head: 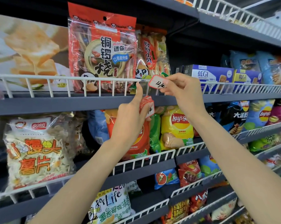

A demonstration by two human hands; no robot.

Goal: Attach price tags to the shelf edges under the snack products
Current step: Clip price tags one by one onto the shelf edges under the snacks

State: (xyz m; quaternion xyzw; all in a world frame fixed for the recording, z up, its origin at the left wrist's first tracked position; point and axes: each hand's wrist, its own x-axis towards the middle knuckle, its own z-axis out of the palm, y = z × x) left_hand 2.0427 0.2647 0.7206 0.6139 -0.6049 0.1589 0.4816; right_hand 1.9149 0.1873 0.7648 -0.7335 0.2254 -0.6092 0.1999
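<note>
right hand (180,88) pinches 1 price tag (157,82) at wire rail (88,78) for clipping | left hand (133,113) grips spare tags (147,102), forefinger steadying clip (142,80)

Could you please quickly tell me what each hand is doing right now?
Left hand: holds a stack of red-bordered white paper price tags, index finger raised to the white wire shelf rail.
Right hand: pinches one red-bordered handwritten tag.

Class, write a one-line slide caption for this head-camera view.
Right hand holds a price tag at the wire rail; left hand grips spare tags.
</note>
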